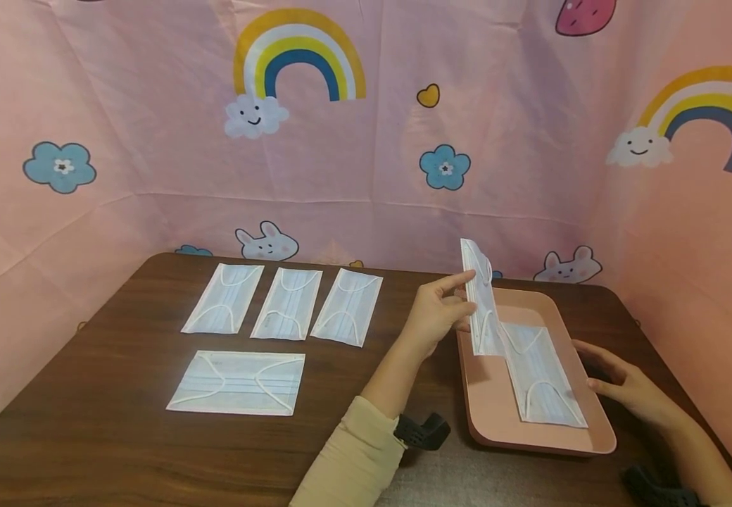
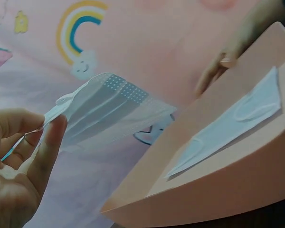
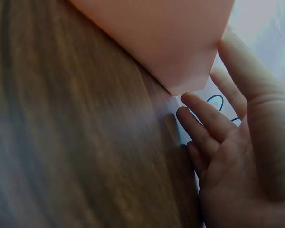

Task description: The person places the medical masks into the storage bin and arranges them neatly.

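My left hand pinches a pale blue face mask by its edge and holds it up on end over the left side of a pink tray. In the left wrist view the held mask bows outward from thumb and fingers, its dotted strip showing. A second mask lies flat in the tray, ear loops up, partly covered by the held one in the head view. My right hand is at the tray's right side, fingers loosely extended, thumb at the rim; in the right wrist view its palm holds nothing.
Three masks lie in a row at the table's back left, among them a middle one. Another mask lies crosswise in front of them. The brown wooden table is bordered by a pink patterned cloth behind and at both sides.
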Available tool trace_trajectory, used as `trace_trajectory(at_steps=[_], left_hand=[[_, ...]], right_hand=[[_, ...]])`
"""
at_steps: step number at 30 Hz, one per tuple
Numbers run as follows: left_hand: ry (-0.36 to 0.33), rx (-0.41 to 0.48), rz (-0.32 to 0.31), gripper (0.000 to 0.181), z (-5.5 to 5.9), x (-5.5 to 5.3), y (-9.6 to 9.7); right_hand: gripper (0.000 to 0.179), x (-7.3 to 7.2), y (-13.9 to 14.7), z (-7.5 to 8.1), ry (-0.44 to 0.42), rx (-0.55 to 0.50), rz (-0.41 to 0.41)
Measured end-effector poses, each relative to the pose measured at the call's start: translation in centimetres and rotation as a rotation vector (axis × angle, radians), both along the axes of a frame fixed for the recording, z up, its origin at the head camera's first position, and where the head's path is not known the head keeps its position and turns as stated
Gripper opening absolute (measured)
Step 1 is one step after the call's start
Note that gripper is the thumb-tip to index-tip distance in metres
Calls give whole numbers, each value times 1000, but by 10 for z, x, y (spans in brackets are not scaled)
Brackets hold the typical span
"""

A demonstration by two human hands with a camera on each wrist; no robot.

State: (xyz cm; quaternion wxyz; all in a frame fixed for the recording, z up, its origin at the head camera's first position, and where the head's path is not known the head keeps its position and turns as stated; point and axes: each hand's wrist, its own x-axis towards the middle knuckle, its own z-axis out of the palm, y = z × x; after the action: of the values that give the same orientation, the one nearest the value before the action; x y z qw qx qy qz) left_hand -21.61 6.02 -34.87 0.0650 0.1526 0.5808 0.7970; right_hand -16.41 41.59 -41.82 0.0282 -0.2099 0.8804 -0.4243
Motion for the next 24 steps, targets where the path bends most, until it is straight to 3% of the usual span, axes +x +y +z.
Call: trace_trajectory(at_steps=[12, 24], left_hand=[[-44, -41, -27, 50, -17, 9, 29], [-113, -50, -54, 51, -16, 24, 58]], right_hand=[[61, 1, -2, 1, 12, 1, 0], [61, 2, -3, 0, 25, -10, 5]])
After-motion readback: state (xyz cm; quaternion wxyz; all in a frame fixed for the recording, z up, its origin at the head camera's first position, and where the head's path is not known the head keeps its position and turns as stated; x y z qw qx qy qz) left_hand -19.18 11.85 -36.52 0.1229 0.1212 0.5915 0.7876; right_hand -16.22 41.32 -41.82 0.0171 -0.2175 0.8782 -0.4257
